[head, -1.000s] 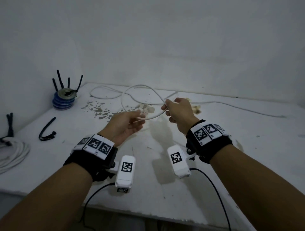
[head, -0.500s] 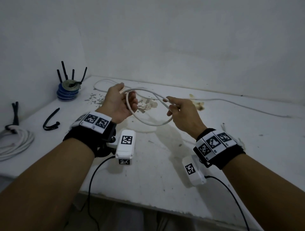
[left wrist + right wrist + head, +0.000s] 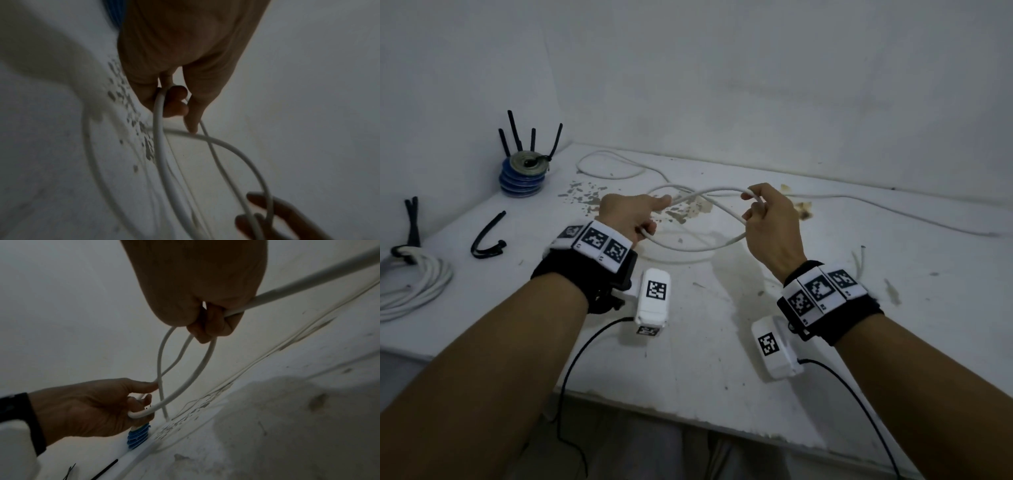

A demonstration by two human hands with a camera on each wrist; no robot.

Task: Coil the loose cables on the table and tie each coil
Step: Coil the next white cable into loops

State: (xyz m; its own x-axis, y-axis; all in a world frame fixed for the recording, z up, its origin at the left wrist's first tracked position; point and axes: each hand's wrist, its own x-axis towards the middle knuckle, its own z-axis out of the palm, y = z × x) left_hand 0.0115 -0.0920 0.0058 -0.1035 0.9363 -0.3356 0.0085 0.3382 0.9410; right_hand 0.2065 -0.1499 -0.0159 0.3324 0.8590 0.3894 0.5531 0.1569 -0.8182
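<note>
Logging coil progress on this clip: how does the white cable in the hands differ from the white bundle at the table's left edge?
The white cable is held in the air by the left hand and right hand; the white bundle lies on the table. The cable forms open loops, untied; the bundle is tightly coiled and has a black tie. Both are white.

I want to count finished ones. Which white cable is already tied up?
The coiled white cable at the table's left edge, bound by a black tie. The white cable in both hands is untied.
</note>
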